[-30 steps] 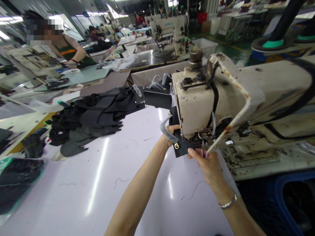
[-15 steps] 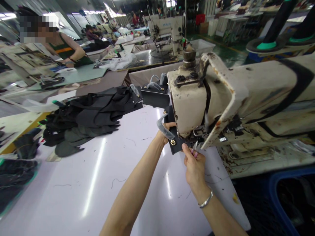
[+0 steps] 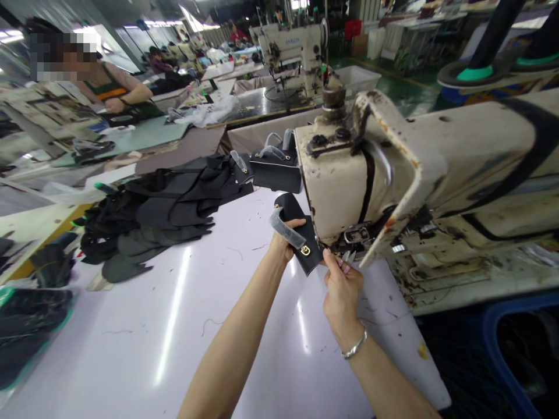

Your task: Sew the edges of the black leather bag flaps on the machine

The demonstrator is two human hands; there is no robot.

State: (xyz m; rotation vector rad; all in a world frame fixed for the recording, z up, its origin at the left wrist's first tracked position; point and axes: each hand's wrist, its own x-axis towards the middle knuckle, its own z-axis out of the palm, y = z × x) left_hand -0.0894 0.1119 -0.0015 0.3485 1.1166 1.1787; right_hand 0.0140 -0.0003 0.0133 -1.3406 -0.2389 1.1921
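Observation:
A black bag piece (image 3: pixel 311 237) with gold fittings lies tilted just left of the sewing machine head (image 3: pixel 336 189). Its curved handle (image 3: pixel 287 230) is wrapped in clear plastic. My left hand (image 3: pixel 280 247) grips the piece, thumb across its face beneath the handle and the other fingers mostly hidden. Close to the piece's lower right corner, my right hand (image 3: pixel 344 286) is closed around small thread snips (image 3: pixel 347 259) with pinkish handles, blades pointing up and right. Thumb and forefinger meet near the piece's edge; whether they also pinch a thread I cannot make out.
Black cut pieces (image 3: pixel 166 212) are heaped left on the white tabletop (image 3: pixel 244 302). More black bag pieces (image 3: pixel 276 173) with wrapped handles stand behind. A blue bin (image 3: pixel 491 337) is at lower right. Another person (image 3: pixel 117 93) sits at the far left.
The bag piece has come left, away from beneath the machine head, and turned so more of it shows. My left hand moved slightly left with it; my right hand stays near the corner.

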